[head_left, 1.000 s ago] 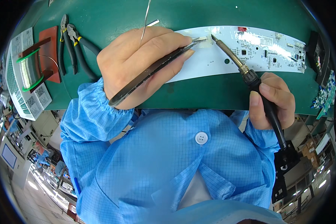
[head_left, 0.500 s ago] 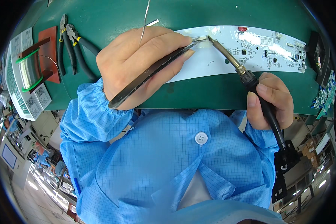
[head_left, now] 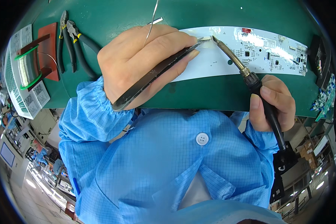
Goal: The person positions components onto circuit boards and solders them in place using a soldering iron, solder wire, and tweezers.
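Note:
My left hand (head_left: 140,56) is closed around black tweezers (head_left: 156,72). Their tips meet a small pale part (head_left: 205,38) on a long white circuit board (head_left: 198,67). A strand of solder wire (head_left: 153,18) sticks up from behind the same hand, and a short white strip (head_left: 155,21) shows beyond the knuckles. My right hand (head_left: 274,102) grips the black handle of a soldering iron (head_left: 233,56). The iron's tip touches or hovers just at the right end of the small part; which of the two I cannot tell.
Two pairs of black-handled cutting pliers (head_left: 76,46) lie left of my left hand. Farther left, a solder spool (head_left: 28,69) sits on a reddish-brown stand (head_left: 52,41). A black object (head_left: 317,56) and a cluster of blue-and-white parts (head_left: 324,97) are at the right edge of the green mat (head_left: 205,89).
Little differs. The whole view has shifted slightly, and both hands keep their tools at the same small part on the board.

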Action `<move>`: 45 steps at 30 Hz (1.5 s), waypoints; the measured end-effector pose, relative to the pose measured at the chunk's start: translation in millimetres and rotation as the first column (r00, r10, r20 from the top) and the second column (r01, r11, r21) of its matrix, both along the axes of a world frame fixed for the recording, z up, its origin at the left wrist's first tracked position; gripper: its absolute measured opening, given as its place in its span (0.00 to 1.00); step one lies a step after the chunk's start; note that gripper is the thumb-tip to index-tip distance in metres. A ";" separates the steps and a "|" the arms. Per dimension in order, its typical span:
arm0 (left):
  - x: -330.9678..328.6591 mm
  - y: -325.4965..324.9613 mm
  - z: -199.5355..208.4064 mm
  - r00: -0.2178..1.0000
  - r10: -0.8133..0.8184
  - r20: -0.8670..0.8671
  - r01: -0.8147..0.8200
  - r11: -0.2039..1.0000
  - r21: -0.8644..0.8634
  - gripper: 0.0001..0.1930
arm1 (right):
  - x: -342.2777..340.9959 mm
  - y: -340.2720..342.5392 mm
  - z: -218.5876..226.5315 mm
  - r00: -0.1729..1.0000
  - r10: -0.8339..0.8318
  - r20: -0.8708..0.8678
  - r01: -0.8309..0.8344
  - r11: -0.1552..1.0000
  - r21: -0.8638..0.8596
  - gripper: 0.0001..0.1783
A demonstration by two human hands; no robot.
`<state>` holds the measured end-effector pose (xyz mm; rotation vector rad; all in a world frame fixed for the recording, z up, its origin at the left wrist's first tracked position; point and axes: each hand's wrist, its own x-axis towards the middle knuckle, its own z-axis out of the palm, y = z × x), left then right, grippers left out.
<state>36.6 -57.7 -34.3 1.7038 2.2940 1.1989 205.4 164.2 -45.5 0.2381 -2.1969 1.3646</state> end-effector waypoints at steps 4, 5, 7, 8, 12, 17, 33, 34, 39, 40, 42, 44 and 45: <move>-1.5 0.6 -1.4 1.000 -0.006 -0.011 0.007 1.000 0.026 0.15 | 0.2 0.9 -1.0 1.000 0.008 -0.005 -0.008 1.000 0.000 0.16; -1.7 0.5 -1.4 1.000 -0.012 -0.025 0.013 1.000 0.029 0.15 | 0.2 1.2 -1.1 1.000 0.010 -0.005 -0.010 1.000 0.001 0.16; -2.0 0.3 -0.7 1.000 -0.010 -0.014 0.010 1.000 0.018 0.15 | 0.4 1.4 -1.2 1.000 0.014 -0.004 -0.014 1.000 0.003 0.16; -2.2 0.4 -0.6 1.000 -0.010 -0.026 0.010 1.000 0.011 0.15 | 0.5 1.5 -1.3 1.000 0.015 -0.005 -0.015 1.000 0.001 0.16; -1.1 0.0 0.8 1.000 -0.012 0.000 0.012 1.000 0.005 0.15 | 0.9 1.5 -1.1 1.000 0.018 -0.006 -0.018 1.000 -0.016 0.17; -1.0 -1.6 0.5 0.999 0.019 0.050 -0.019 1.000 0.014 0.14 | 0.6 1.4 -1.6 1.000 0.018 -0.009 -0.018 1.000 -0.013 0.17; -1.1 -4.1 0.1 0.997 0.026 0.071 -0.026 1.000 0.005 0.13 | -0.8 0.9 -2.3 0.999 0.008 -0.033 -0.009 1.000 -0.022 0.17; -1.2 -4.0 0.0 0.998 0.018 0.057 -0.018 1.000 0.012 0.13 | -0.8 0.9 -2.4 1.000 0.014 -0.025 -0.015 1.000 -0.018 0.17; -0.6 -3.4 0.6 0.996 0.024 0.083 -0.024 1.000 0.000 0.13 | -0.1 0.8 -2.0 1.000 0.007 -0.027 -0.008 0.999 -0.032 0.16; -0.5 -3.2 0.5 0.997 0.020 0.081 -0.021 1.000 0.010 0.13 | -0.2 1.1 -2.0 1.000 0.010 -0.019 -0.011 1.000 -0.027 0.16; 0.1 -3.3 0.5 0.995 0.027 0.095 -0.028 1.000 0.003 0.13 | -0.6 1.8 -2.1 0.999 0.015 -0.034 -0.016 1.000 -0.026 0.17; 0.3 -3.6 0.4 0.993 0.035 0.109 -0.035 0.999 -0.005 0.13 | -0.9 2.2 -2.1 0.999 0.020 -0.029 -0.021 1.000 -0.015 0.16; 0.1 -3.8 0.3 0.995 0.031 0.098 -0.031 1.000 -0.002 0.13 | -0.9 2.1 -2.1 0.999 0.016 -0.036 -0.017 1.000 -0.017 0.16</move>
